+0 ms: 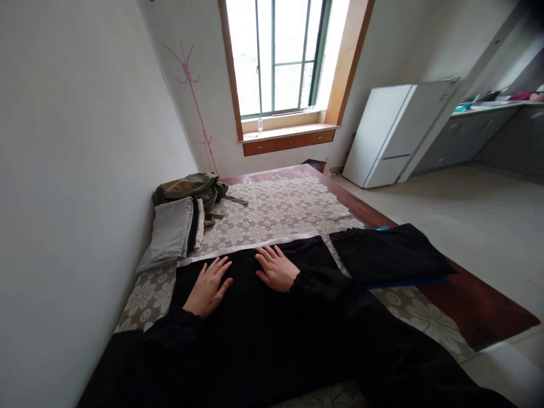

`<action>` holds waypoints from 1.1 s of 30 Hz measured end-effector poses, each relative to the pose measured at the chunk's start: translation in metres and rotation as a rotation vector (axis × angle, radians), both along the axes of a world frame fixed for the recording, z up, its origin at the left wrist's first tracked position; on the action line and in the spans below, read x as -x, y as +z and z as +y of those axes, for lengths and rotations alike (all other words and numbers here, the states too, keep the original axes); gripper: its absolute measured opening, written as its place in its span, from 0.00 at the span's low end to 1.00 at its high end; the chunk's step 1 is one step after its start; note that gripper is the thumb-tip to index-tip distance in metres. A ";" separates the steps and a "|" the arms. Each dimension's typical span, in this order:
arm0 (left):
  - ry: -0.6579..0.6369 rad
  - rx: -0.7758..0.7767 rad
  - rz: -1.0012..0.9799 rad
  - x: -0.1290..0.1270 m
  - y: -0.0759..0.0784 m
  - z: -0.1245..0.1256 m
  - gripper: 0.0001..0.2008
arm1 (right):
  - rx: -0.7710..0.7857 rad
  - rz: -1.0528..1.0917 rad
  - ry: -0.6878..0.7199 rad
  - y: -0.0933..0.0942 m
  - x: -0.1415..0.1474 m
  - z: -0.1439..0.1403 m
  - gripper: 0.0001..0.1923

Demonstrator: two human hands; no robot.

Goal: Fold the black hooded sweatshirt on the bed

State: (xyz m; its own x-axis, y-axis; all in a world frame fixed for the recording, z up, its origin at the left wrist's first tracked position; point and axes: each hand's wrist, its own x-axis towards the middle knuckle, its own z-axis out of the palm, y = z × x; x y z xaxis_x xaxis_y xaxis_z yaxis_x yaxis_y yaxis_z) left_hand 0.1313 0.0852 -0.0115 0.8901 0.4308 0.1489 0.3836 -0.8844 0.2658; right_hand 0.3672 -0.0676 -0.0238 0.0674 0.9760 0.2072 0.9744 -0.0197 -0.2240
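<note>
Presently, both of your hands lie flat, palms down, on a black garment [255, 317] spread over the bed [467, 306]. Your left hand [209, 288] rests near the garment's far left edge, its fingers [221, 267] spread moderately and holding nothing. Your right hand [276, 267] lies just beside it toward the middle, fingers likewise open and pressed to the cloth, gripping nothing. The flat contact appears meant to keep the fabric smooth and pinned against the surface.

The garment covers the near part of the bed, atop a floral lace cover [276, 212] whose white border [250, 246] shows just beyond your fingertips. A second dark piece of cloth [386, 255] extends to the right, overhanging the lace, with a blue edge visible beneath it; whether it joins the first garment cannot be told.

At the far left, against the wall [72, 170], a stack of folded clothes [174, 232] sits beside an olive backpack [191, 190], well apart from your hands. A window [280, 56] and a white refrigerator [391, 136] stand beyond.
</note>
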 end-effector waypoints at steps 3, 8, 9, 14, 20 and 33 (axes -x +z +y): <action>-0.009 -0.049 0.100 -0.002 -0.008 -0.004 0.29 | 0.061 0.034 -0.046 -0.013 0.010 -0.001 0.32; 0.030 -0.095 0.109 -0.003 -0.011 -0.005 0.31 | 0.103 0.050 -0.036 -0.011 0.007 0.001 0.35; 0.040 -0.097 0.105 -0.003 -0.012 -0.004 0.31 | 0.101 0.047 -0.030 -0.010 0.006 0.001 0.35; 0.170 -0.127 0.088 0.007 -0.017 0.000 0.33 | 0.105 0.011 0.039 -0.012 -0.016 -0.017 0.37; 0.327 -0.170 0.105 0.023 -0.019 0.012 0.32 | 0.119 -0.067 -0.439 -0.022 -0.073 -0.065 0.34; -0.052 -0.131 0.178 -0.013 -0.017 -0.105 0.32 | 0.189 -0.017 -0.074 -0.007 0.037 -0.053 0.33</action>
State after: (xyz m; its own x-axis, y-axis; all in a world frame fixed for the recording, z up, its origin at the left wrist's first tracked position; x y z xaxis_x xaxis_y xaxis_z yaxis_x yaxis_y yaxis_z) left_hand 0.1445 -0.0198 -0.0284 0.9280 0.3705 0.0393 0.3667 -0.9269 0.0793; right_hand 0.3305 -0.1203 -0.0305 0.1389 0.9901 0.0223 0.9722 -0.1320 -0.1932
